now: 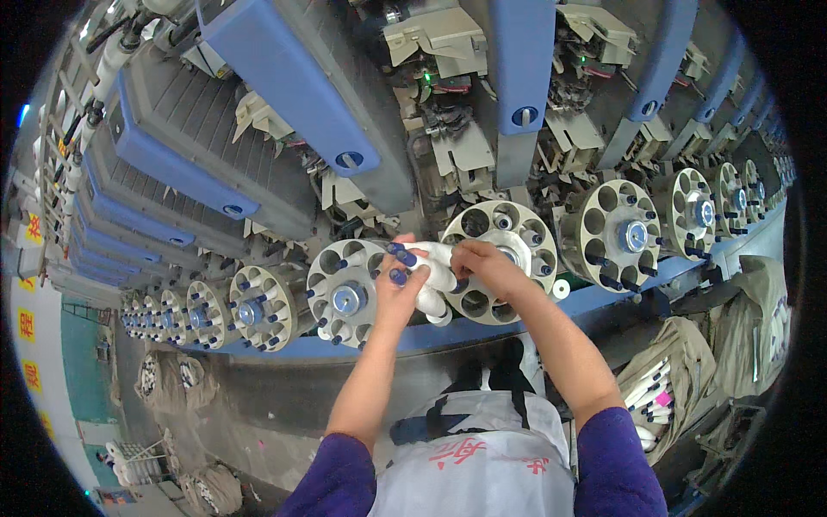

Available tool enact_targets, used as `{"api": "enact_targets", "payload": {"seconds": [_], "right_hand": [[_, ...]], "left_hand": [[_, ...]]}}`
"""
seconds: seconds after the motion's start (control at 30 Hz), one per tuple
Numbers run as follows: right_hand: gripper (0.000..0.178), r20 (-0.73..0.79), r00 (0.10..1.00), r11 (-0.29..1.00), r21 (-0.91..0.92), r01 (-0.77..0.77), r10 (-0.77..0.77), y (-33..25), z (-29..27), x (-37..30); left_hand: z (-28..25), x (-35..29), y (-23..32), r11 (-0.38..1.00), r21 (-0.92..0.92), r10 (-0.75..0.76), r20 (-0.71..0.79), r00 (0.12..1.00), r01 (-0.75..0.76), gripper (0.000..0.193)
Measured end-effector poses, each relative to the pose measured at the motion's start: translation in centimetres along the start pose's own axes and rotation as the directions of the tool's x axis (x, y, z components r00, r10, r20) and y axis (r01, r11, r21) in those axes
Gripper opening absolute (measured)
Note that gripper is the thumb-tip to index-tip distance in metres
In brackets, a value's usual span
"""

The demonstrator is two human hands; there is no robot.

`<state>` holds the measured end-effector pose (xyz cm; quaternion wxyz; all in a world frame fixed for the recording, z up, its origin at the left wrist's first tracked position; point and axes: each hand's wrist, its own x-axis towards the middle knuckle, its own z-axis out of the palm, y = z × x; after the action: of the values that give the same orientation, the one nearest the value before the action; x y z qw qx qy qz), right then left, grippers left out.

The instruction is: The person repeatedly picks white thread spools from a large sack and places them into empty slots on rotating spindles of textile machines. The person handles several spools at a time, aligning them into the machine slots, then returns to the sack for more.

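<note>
My left hand [398, 302] is closed round several yarn bobbins [436, 276]. They are wound with white yarn, and their dark blue tube ends [400, 256] stick out past my fingers and thumb. Beside their right ends, my right hand [493, 269] has its fingertips pinched together; whatever lies between them is too small to make out. It hovers in front of a round cream magazine [550, 264] with a ring of holes, a few holding blue-tipped tubes. Left of my hands is another such magazine [326, 280] with a blue hub, partly hidden by my left hand.
More round magazines [610, 226] line the machine both ways along a blue rail [405, 339]. Above them slope blue and grey machine housings [293, 82]. At the right stands a cloth sack [685, 349] of white bobbins. Other sacks [177, 379] stand at the left.
</note>
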<state>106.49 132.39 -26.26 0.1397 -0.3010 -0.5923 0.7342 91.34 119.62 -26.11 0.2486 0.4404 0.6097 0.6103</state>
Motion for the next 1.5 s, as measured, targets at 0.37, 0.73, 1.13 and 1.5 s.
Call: {"api": "enact_targets", "payload": {"seconds": [0.37, 0.73, 1.13, 1.5], "right_hand": [[0.015, 0.154, 0.907, 0.814, 0.517, 0.265, -0.393, -0.5, -4.1, 2.1], [0.038, 0.014, 0.884, 0.743, -0.536, 0.402, -0.468, 0.6, -0.7, -2.4], [0.014, -0.03, 0.831, 0.776, -0.376, 0.506, -0.556, 0.9, 3.9, 5.8], [0.017, 0.026, 0.963, 0.948, -0.17, 0.267, -0.267, 1.1, 1.8, 3.4]], "left_hand": [[1.4, 0.4, -0.5, 0.858, -0.458, -0.243, 0.034, 0.969, 0.232, 0.039], [2.4, -1.6, 2.0, 0.588, -0.744, -0.562, -0.094, 0.822, 0.317, 0.02], [3.3, 0.0, -1.1, 0.911, -0.375, -0.343, -0.454, 0.822, 0.173, 0.024], [1.1, -0.9, -2.1, 0.637, -0.75, -0.418, -0.142, 0.897, 0.178, 0.025]]}}
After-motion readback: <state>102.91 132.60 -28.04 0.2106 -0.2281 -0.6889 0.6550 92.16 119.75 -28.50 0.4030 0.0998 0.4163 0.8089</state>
